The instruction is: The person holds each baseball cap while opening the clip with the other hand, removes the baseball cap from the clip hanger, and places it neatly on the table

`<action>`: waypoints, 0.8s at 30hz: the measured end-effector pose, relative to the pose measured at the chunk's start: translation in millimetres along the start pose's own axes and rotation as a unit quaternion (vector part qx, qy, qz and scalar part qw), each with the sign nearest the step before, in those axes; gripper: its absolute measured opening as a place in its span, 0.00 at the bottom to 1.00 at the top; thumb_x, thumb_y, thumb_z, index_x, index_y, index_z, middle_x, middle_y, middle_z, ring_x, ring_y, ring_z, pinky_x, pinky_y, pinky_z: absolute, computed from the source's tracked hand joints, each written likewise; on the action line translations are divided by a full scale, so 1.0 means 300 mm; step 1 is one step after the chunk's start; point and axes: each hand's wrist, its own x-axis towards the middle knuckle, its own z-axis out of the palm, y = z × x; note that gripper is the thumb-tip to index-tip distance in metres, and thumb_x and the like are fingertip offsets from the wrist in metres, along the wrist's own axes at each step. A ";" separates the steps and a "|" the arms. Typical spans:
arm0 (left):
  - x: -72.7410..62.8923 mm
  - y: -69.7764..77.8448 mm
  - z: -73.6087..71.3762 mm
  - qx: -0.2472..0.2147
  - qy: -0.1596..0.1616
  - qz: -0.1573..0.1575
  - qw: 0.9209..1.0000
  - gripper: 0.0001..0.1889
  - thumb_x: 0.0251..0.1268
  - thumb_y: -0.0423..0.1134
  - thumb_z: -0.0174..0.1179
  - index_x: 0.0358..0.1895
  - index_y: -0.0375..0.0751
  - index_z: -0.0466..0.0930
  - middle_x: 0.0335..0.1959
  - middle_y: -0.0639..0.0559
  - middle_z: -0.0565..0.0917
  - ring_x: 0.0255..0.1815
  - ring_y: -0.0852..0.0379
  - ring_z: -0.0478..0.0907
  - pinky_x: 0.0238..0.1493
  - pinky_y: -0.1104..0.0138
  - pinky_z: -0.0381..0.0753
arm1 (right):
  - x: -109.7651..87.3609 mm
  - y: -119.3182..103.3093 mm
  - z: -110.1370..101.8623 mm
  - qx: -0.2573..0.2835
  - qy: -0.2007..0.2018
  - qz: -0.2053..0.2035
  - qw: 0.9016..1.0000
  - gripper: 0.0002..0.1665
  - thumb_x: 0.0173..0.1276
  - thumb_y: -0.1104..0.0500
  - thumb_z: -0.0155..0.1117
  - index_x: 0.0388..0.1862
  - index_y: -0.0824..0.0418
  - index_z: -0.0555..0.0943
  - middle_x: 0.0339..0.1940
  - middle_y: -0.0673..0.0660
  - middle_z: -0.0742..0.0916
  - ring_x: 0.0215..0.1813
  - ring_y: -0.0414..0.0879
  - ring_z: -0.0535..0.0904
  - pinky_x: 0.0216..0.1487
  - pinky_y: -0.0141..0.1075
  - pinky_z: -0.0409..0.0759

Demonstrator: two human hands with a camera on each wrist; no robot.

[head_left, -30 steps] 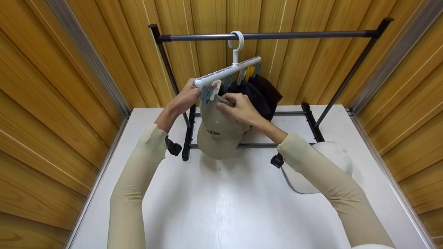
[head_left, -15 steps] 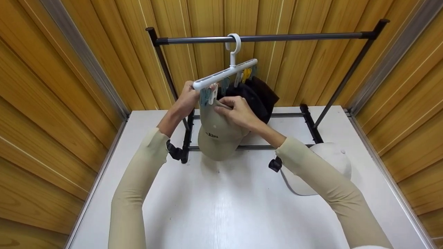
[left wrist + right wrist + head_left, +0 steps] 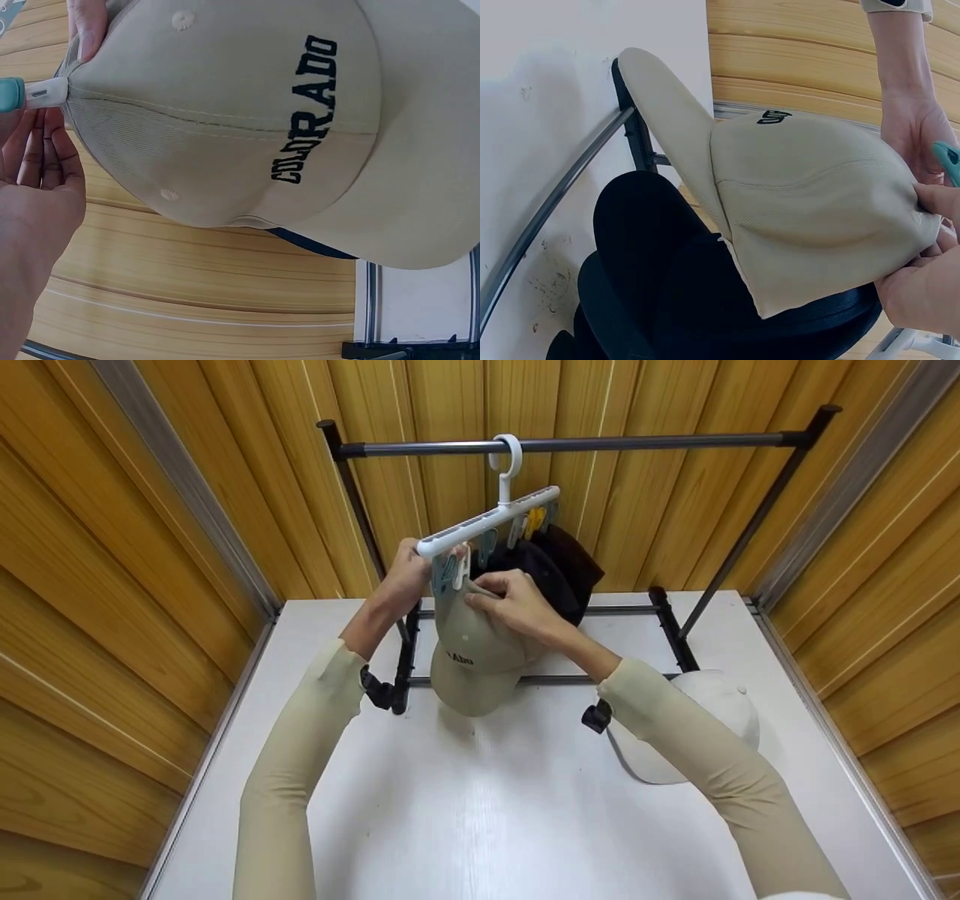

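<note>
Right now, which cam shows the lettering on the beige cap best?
Left wrist: the lettering on the beige cap appears large and in full, reading COLORADO. Head shows it small, only partly legible; right wrist catches just a foreshortened fragment.

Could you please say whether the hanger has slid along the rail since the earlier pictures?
No, neither left nor right: in the head view, the hanger hangs at the same spot on the rail, left of its middle.

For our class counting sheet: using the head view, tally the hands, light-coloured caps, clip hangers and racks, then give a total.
Hands: 2 (left hand, right hand)
Light-coloured caps: 2 (beige cap, white cap)
Clip hanger: 1
Rack: 1
Total: 6
</note>
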 end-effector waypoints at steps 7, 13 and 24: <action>-0.004 -0.002 0.008 -0.009 0.007 -0.013 1.000 0.10 0.75 0.40 0.60 0.44 0.40 0.89 0.35 0.52 0.85 0.44 0.52 0.77 0.56 0.56 0.72 | -0.003 0.001 -0.008 0.000 -0.010 0.004 1.000 0.13 0.74 0.58 0.66 0.51 0.63 0.88 0.45 0.58 0.91 0.42 0.41 0.81 0.48 0.32 0.79; -0.009 -0.004 0.007 -0.014 0.015 -0.016 1.000 0.08 0.75 0.39 0.60 0.44 0.43 0.89 0.36 0.52 0.85 0.45 0.51 0.77 0.55 0.55 0.72 | -0.002 -0.004 -0.018 -0.019 -0.031 0.010 0.999 0.16 0.75 0.56 0.64 0.56 0.61 0.87 0.49 0.58 0.91 0.46 0.42 0.82 0.51 0.34 0.80; -0.011 0.000 0.006 -0.035 0.026 -0.043 0.998 0.08 0.74 0.39 0.60 0.44 0.44 0.88 0.37 0.51 0.84 0.46 0.50 0.77 0.55 0.55 0.72 | 0.004 -0.016 0.006 -0.054 0.005 -0.014 0.998 0.14 0.77 0.57 0.62 0.52 0.62 0.89 0.42 0.56 0.90 0.37 0.41 0.77 0.38 0.30 0.74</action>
